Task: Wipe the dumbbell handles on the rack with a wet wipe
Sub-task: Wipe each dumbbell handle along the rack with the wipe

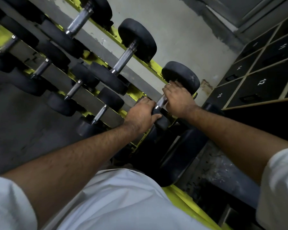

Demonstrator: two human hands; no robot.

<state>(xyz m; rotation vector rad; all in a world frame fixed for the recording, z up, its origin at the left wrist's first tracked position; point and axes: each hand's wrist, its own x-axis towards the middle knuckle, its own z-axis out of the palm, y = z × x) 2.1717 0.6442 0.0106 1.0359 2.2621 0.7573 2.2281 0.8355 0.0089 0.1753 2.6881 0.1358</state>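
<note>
Chrome knurled handle [161, 102] of the black rubber-headed dumbbell [181, 77] at the right end of the yellow-and-grey steel rack [106, 58] is what both hands are on. Head view, only one given.

Left hand [140, 113] grips the near head of that dumbbell w/ thumb hooked round the rubber edge, fingers curled over the far side. Right hand [178, 98] is wrapped over the far part of the handle, just beside the far head, fingers curled down round it. No wet wipe visible; it may be bunched under the right palm, can't tell.

Risks, as I judge them: the dumbbell sits at the rack's end, on the sloped rails, so a hard rub along the handle could roll or tip it off if the left hand's steadying grip loosens. A damp wipe on knurling could snag and shred. Fingers close to the rail edge could get pinched if the weight shifts.

Look of the thing: handle is bright metal, cross-hatched mid-section, smooth collars at each end; rubber heads are dull, scuffed, w/ pale marks. Other dumbbells [125, 58] w/ same chrome handles lie in rows to the left, near and far tiers, untouched by either hand. Numbered black lockers [259, 82] stand on the right.
</note>
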